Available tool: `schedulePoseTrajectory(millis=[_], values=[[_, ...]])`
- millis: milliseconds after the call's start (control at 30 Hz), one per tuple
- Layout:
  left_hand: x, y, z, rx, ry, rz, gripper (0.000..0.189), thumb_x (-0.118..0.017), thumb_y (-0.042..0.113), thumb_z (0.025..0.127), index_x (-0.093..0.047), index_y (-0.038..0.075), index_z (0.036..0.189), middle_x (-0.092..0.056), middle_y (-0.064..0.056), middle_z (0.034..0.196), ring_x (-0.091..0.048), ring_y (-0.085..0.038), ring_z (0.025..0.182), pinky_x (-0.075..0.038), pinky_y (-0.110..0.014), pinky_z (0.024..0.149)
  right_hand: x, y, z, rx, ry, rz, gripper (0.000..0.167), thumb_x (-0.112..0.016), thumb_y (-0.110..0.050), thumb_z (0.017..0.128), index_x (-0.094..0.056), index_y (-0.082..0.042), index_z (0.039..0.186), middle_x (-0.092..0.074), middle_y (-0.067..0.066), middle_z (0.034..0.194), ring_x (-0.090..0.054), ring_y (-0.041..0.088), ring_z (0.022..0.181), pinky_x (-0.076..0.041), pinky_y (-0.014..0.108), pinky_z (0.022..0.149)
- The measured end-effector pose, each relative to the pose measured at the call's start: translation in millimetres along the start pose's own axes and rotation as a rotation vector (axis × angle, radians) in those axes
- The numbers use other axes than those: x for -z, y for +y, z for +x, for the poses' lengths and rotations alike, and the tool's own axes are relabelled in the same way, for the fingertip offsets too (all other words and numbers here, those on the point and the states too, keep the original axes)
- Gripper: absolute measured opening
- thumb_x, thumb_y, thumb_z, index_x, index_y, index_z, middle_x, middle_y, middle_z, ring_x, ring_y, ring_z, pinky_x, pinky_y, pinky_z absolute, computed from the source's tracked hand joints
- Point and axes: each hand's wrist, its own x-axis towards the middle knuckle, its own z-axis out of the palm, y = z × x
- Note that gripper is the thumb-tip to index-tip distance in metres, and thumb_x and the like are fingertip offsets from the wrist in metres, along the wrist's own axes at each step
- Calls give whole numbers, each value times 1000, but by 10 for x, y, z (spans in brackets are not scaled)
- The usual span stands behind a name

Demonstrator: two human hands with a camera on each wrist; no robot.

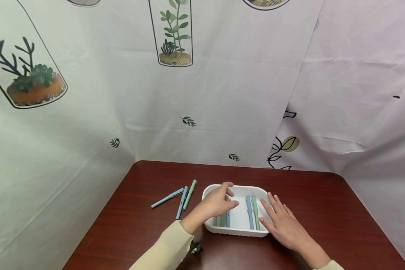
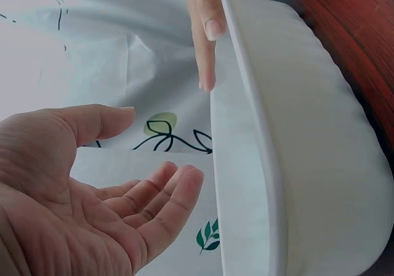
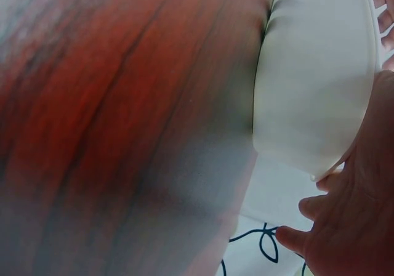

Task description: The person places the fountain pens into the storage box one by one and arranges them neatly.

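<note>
A white tray (image 1: pixel 236 232) holds several pens. Above its left half hovers my left hand (image 1: pixel 218 201), fingers loosely bent and holding nothing; in the left wrist view its palm is bare. My right hand (image 1: pixel 285 225) lies along the tray's right rim with straight, spread fingers, its thumb over the edge. Inside the tray, a blue pen (image 1: pixel 249 213) and a green pen (image 1: pixel 255 213) lie side by side right of centre. Partly hidden under my left wrist are green pens (image 1: pixel 218 221) and another blue pen (image 1: pixel 227 219) at the left side.
Left of the tray, two blue pens, one slanted (image 1: pixel 167 197) and one steeper (image 1: pixel 181 203), lie near a green pen (image 1: pixel 189 195) on the dark red table (image 1: pixel 114 228). A patterned white cloth (image 1: pixel 222 112) hangs behind. A small black object (image 1: pixel 196 247) shows by the left sleeve.
</note>
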Motion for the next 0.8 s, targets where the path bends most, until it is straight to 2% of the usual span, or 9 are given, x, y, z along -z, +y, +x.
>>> schedulePoseTrajectory(millis=[400, 633, 800], values=[[185, -214, -150, -95, -17, -28, 66, -72, 31, 94, -44, 10, 150, -63, -3, 132, -63, -20, 115, -55, -38, 90, 2, -7, -2, 1, 2, 7, 65, -56, -49, 101, -42, -14, 155, -25, 19, 165, -27, 47, 148, -30, 67, 112], [295, -371, -221, -156, 0, -53, 62, -70, 24, 96, -43, 9, 150, -61, -12, 138, -62, -28, 120, -52, -46, 98, 4, -2, 1, -4, -1, 3, 66, -56, -49, 101, -42, -15, 156, -26, 19, 165, -27, 46, 148, -30, 68, 111], [393, -469, -275, -167, 23, -65, 61, -69, 21, 97, -43, 9, 151, -60, -12, 140, -60, -29, 123, -51, -50, 100, 1, -3, 0, -10, -4, 7, 66, -55, -50, 101, -42, -16, 156, -26, 19, 165, -26, 46, 148, -31, 68, 111]])
